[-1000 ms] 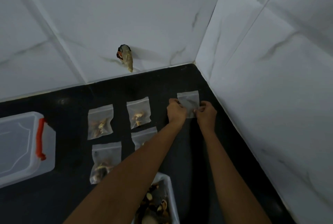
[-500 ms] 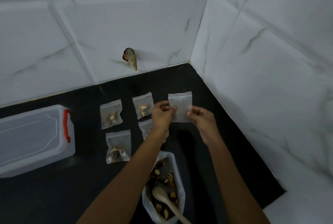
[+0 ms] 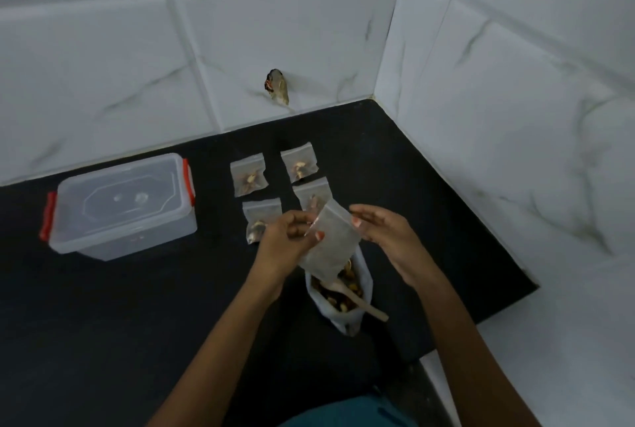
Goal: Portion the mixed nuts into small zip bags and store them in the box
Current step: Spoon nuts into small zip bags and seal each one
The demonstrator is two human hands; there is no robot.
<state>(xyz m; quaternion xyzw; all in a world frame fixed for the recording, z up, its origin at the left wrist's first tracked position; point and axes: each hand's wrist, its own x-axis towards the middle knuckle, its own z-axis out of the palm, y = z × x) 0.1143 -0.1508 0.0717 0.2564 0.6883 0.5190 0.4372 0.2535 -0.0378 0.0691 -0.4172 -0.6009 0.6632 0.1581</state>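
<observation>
An empty small zip bag [image 3: 331,248] hangs tilted above the big bag of mixed nuts [image 3: 340,292]. My left hand [image 3: 283,244] pinches the zip bag's upper left edge. My right hand [image 3: 385,237] touches its upper right corner with thumb and fingers. A wooden spoon [image 3: 357,299] lies in the nut bag. Several filled zip bags lie flat on the black counter [image 3: 137,323]: one at the back left [image 3: 248,179], one at the back right [image 3: 298,167], one [image 3: 311,196] and another [image 3: 259,220] partly behind my hands. The clear lidded box [image 3: 120,206] with red clips stands at the left.
White marble-look tiled walls meet in a corner behind and to the right. A small torn hole [image 3: 277,86] marks the back wall. The counter's right edge runs diagonally along the right wall. A teal garment shows at the bottom.
Both hands lifted the empty zip bag off the counter's back right and brought it toward me, over the nut bag. The view tilted down, showing more of the box and spoon.
</observation>
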